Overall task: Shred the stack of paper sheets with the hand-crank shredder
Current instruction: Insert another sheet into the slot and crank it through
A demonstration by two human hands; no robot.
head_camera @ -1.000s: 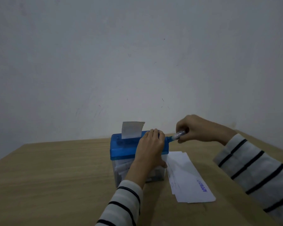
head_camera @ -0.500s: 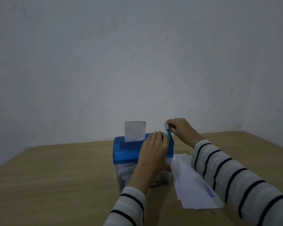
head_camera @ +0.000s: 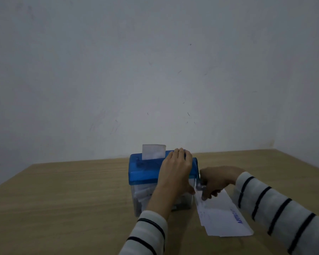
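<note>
A small hand-crank shredder (head_camera: 145, 170) with a blue top and a clear bin stands mid-table. A white paper sheet (head_camera: 153, 151) sticks upright out of its slot. White shreds show inside the bin. My left hand (head_camera: 175, 170) rests on the blue top at its right end, fingers laid over the far edge. My right hand (head_camera: 215, 181) grips the crank handle (head_camera: 199, 186), which hangs low on the shredder's right side. A stack of white paper sheets (head_camera: 223, 218) with blue print lies on the table just right of the shredder, partly under my right hand.
The wooden table (head_camera: 63, 199) runs up to a plain grey wall (head_camera: 155, 70) behind the shredder. The table's right edge slants back at the far right. My striped sleeves come in from the bottom.
My right hand has turned the crank from the top position down to the low, near side. The sheet stands slightly lower in the slot. My left hand has kept its place.
</note>
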